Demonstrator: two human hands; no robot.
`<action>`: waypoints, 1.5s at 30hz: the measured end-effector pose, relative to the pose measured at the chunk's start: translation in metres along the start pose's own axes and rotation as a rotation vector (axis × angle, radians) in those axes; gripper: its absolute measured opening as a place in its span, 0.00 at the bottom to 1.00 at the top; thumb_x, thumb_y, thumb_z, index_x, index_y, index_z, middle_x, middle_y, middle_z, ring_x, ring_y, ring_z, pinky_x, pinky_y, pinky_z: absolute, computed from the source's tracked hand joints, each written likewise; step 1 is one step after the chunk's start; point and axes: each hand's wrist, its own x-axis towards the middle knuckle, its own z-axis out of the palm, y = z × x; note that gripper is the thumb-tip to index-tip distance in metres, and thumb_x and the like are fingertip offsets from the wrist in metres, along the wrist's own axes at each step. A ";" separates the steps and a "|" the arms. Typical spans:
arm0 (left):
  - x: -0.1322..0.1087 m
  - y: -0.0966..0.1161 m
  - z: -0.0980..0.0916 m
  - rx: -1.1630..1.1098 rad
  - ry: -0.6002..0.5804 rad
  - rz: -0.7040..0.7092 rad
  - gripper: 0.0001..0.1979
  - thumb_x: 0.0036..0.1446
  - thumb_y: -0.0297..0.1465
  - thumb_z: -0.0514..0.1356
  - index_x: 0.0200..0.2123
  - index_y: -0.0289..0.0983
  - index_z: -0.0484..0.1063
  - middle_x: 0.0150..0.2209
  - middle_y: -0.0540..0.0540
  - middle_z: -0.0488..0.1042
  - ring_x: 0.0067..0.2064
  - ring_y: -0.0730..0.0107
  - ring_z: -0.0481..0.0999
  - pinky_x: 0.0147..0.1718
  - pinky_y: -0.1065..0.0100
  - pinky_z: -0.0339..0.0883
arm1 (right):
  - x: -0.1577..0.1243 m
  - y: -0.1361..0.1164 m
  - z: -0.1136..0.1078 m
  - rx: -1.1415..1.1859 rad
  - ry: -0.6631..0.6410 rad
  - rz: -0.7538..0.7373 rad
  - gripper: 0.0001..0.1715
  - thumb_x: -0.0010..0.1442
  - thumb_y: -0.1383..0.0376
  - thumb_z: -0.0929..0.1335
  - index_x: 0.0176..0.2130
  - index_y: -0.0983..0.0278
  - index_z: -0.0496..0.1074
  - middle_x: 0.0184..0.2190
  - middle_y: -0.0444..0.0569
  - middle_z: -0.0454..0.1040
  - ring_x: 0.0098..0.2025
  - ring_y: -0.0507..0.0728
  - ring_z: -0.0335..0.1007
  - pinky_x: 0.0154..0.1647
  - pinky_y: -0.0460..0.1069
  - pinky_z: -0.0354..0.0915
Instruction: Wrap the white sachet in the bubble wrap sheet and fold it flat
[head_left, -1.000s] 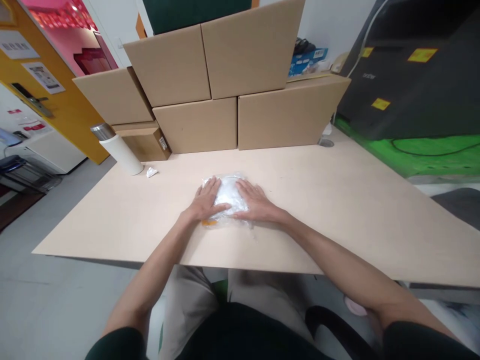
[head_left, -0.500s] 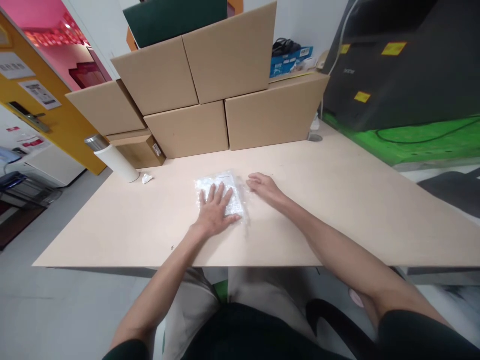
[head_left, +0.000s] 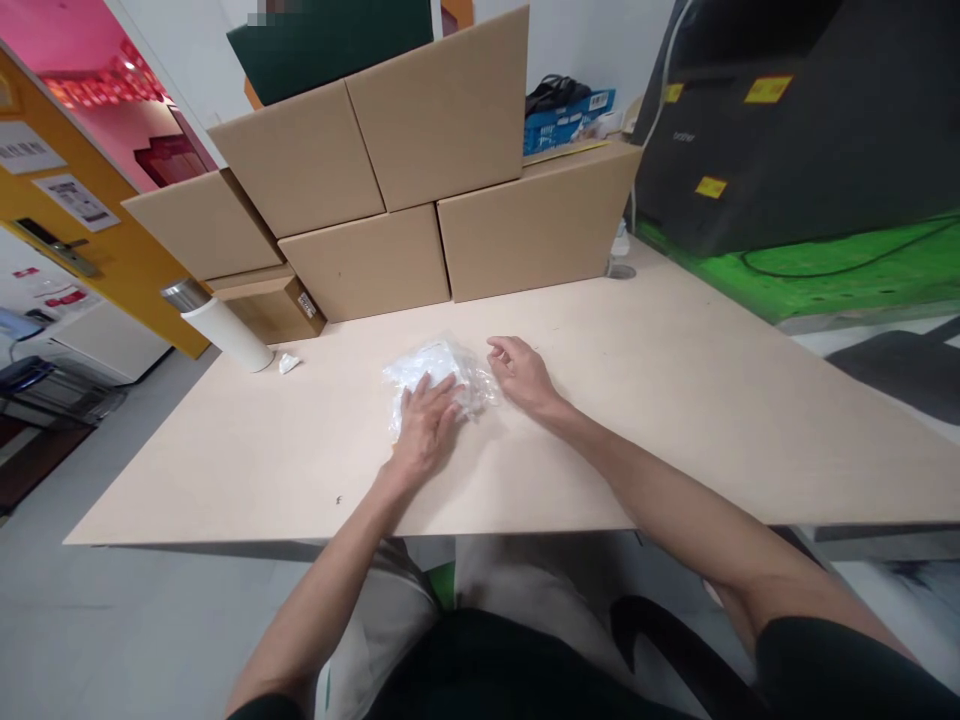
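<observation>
A crumpled bundle of clear bubble wrap [head_left: 439, 360] lies on the table, with something pale and flat showing through it. My left hand [head_left: 427, 420] rests on the near side of the bundle, fingers lying over the plastic and partly spread. Just to the right of it is my right hand [head_left: 523, 378], its fingers curled in together. The wrap's loose right edge comes up against this hand, and no object shows within the fingers.
Cardboard boxes [head_left: 367, 265] are stacked along the back of the table [head_left: 675, 400]. A white bottle [head_left: 229, 335] with a metal cap stands at the left, beside a crumpled white scrap [head_left: 289, 363]. A dark machine [head_left: 720, 150] stands beyond the right edge.
The bubble wrap has gone from lying fairly flat to bunched up, its right side drawn in toward the left. My left hand's thumb has moved in closer to its fingers. My right hand's fingers have curled more.
</observation>
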 end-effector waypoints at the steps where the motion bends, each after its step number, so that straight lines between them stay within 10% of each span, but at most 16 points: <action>1: 0.001 0.000 -0.003 -0.091 0.068 -0.010 0.22 0.70 0.42 0.46 0.57 0.44 0.73 0.64 0.47 0.67 0.71 0.53 0.53 0.67 0.41 0.41 | -0.001 -0.003 -0.001 -0.021 0.020 -0.038 0.22 0.60 0.61 0.62 0.50 0.66 0.73 0.42 0.56 0.74 0.44 0.61 0.71 0.49 0.56 0.67; 11: -0.004 0.010 -0.025 -0.898 0.510 -0.139 0.24 0.62 0.48 0.57 0.51 0.38 0.78 0.54 0.42 0.77 0.60 0.54 0.72 0.62 0.54 0.62 | -0.013 -0.011 0.005 0.033 -0.415 -0.187 0.21 0.62 0.55 0.65 0.48 0.62 0.77 0.48 0.54 0.75 0.51 0.62 0.70 0.55 0.57 0.65; 20: -0.004 0.003 -0.032 -1.055 0.931 -0.151 0.26 0.64 0.50 0.55 0.55 0.39 0.74 0.51 0.42 0.79 0.59 0.58 0.74 0.58 0.61 0.68 | -0.010 -0.024 -0.009 0.386 -0.153 0.162 0.41 0.66 0.39 0.52 0.39 0.60 0.80 0.44 0.51 0.79 0.47 0.62 0.72 0.53 0.58 0.64; 29: -0.028 0.020 0.001 -0.983 0.941 -0.262 0.25 0.66 0.49 0.52 0.58 0.42 0.71 0.55 0.44 0.76 0.59 0.57 0.73 0.58 0.60 0.68 | -0.024 -0.044 -0.012 0.204 -0.614 0.065 0.21 0.56 0.48 0.69 0.31 0.63 0.73 0.28 0.47 0.72 0.33 0.57 0.69 0.35 0.51 0.63; 35: -0.047 -0.028 -0.019 -1.117 1.183 -0.395 0.24 0.65 0.44 0.55 0.60 0.39 0.67 0.58 0.40 0.72 0.61 0.60 0.71 0.59 0.60 0.66 | -0.020 -0.037 -0.016 0.354 -0.382 0.183 0.16 0.57 0.53 0.66 0.27 0.61 0.64 0.21 0.40 0.61 0.25 0.51 0.56 0.26 0.47 0.52; 39: -0.075 -0.049 -0.023 -0.830 1.062 -0.649 0.40 0.58 0.32 0.62 0.69 0.50 0.47 0.71 0.41 0.51 0.70 0.58 0.54 0.64 0.55 0.57 | -0.016 -0.042 -0.019 0.493 -0.286 0.403 0.16 0.53 0.55 0.69 0.26 0.60 0.61 0.19 0.38 0.59 0.23 0.50 0.54 0.24 0.45 0.51; 45: -0.073 -0.027 -0.012 0.116 0.374 -0.256 0.35 0.53 0.46 0.66 0.63 0.46 0.64 0.71 0.42 0.51 0.73 0.40 0.38 0.66 0.37 0.28 | -0.015 -0.047 -0.015 0.857 -0.324 0.574 0.17 0.44 0.58 0.75 0.28 0.60 0.65 0.28 0.43 0.74 0.26 0.51 0.66 0.31 0.47 0.64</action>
